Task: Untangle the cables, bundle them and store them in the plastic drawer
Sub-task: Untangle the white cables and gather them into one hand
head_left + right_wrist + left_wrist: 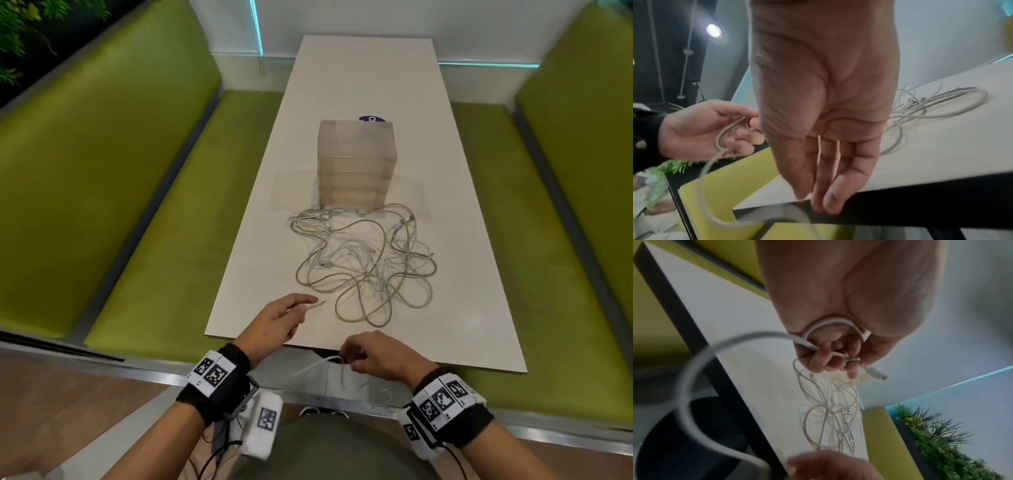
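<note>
Both forearms bare, no sleeves; each wrist has a black fabric band w/ a strip of white squares printed w/ black-and-white square code markers, left band (219,377) showing two, right band (445,404) approx. three plus one more on its side. Under the left band hangs a white box (262,425) w/ another marker, a dark bracket beside it, thin black and red wires trailing below; a thin black wire also runs off the right band. Torso below the bands is in an olive-green top (329,448).

White cables (364,260) lie tangled before the closed plastic drawer (356,162).
</note>
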### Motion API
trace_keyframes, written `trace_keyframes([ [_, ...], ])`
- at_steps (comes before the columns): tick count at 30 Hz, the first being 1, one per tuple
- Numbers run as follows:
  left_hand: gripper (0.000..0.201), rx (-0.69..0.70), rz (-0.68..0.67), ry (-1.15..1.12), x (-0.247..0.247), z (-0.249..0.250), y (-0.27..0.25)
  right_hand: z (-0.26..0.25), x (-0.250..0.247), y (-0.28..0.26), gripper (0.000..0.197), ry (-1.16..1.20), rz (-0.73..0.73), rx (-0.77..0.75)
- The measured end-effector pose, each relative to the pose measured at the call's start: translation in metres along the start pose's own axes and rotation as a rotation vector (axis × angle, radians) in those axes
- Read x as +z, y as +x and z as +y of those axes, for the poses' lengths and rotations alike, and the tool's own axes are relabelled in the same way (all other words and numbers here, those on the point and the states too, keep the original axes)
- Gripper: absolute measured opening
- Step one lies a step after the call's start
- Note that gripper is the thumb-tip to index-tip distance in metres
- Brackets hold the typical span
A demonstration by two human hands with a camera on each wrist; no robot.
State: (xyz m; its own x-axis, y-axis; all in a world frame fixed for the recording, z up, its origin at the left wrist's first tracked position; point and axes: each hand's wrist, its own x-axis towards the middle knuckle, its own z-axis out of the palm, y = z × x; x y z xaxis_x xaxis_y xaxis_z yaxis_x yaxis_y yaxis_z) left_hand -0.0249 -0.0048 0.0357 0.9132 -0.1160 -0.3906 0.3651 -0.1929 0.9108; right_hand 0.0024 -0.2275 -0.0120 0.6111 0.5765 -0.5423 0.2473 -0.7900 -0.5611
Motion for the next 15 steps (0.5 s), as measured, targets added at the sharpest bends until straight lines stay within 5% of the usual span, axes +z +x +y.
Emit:
trace_keyframes([
  [3, 0.025, 0.001, -0.022, -0.023, 0.006, 0.002, -0.001, -0.016, -0.008, -0.003, 0.037, 0.168, 0.143, -0.032],
  [7, 0.019, -0.020, -0.026, -0.390, 0.018, 0.007, 0.002, -0.045, -0.005, -0.006, 0.049, 0.334, 0.001, -0.159],
  [10, 0.020, 0.002, -0.032, -0.576, 0.021, 0.010, 0.002, -0.053, 0.005, -0.001, 0.039, 0.313, -0.016, -0.204],
  [15, 0.019, 0.112, 0.136, -0.399, 0.013, 0.019, 0.004, -0.042, -0.004, -0.001, 0.018, 0.098, -0.146, -0.179],
])
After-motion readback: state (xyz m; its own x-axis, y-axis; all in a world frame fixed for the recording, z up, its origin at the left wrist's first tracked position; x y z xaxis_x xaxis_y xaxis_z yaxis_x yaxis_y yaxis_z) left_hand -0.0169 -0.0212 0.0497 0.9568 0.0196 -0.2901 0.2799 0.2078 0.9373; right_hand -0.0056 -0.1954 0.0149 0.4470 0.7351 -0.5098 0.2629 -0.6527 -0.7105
